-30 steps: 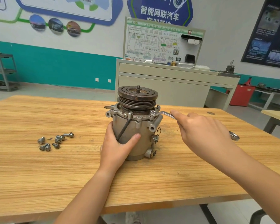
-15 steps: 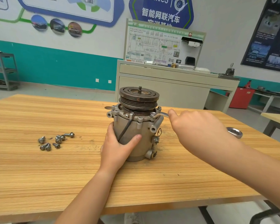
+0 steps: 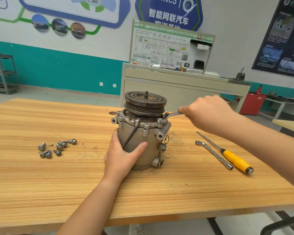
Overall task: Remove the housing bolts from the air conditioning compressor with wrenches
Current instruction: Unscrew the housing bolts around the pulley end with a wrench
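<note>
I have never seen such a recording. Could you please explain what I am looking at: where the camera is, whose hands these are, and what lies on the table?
There is no robot here: a person works with bare hands, and one camera worn on the head looks forward and down. The left hand grips the compressor, which stands upright on the wooden table. The right hand holds a wrench whose ring end sits on the top flange. To its left lie loose bolts; to its right, a bent socket wrench and a yellow-handled screwdriver.
</note>
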Action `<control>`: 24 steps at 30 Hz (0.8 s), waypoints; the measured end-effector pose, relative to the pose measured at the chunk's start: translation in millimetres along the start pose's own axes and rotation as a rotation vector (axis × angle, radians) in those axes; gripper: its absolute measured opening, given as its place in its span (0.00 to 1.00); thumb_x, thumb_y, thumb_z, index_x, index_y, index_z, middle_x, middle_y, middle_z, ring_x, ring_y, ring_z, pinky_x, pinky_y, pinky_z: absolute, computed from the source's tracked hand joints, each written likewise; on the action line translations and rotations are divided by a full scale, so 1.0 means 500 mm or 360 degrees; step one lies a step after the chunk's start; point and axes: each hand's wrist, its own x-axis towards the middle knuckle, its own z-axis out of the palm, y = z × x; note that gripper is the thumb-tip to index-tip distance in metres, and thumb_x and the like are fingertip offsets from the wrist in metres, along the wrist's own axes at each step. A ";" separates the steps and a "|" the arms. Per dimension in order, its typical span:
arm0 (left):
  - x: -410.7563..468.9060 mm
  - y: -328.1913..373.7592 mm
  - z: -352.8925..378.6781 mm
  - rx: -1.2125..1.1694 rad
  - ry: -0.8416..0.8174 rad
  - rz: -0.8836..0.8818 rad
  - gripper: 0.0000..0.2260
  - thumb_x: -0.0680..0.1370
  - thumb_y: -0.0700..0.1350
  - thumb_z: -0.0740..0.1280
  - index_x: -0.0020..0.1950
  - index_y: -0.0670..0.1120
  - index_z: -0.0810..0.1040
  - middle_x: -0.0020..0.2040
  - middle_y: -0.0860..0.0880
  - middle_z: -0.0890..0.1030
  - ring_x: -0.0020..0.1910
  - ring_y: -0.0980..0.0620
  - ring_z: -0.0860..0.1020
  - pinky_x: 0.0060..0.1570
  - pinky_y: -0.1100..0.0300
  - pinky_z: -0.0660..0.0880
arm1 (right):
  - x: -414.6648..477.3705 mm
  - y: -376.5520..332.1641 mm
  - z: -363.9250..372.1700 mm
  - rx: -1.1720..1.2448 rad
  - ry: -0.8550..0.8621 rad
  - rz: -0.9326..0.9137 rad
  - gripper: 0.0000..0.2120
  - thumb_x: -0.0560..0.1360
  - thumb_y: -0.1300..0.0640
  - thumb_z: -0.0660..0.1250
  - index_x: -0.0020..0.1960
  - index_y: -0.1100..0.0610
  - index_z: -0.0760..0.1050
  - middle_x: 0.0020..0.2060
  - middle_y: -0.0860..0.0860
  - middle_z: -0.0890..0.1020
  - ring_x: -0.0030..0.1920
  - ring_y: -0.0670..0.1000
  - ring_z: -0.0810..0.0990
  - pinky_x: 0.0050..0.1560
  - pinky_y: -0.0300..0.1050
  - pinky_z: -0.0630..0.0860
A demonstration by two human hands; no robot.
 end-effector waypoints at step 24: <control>-0.002 0.003 0.000 -0.0015 -0.0004 0.0024 0.52 0.55 0.71 0.67 0.75 0.52 0.57 0.68 0.54 0.71 0.67 0.51 0.70 0.67 0.44 0.66 | -0.143 -0.062 -0.010 0.1112 0.0223 0.0204 0.25 0.72 0.41 0.41 0.65 0.44 0.63 0.30 0.50 0.75 0.35 0.57 0.75 0.34 0.47 0.69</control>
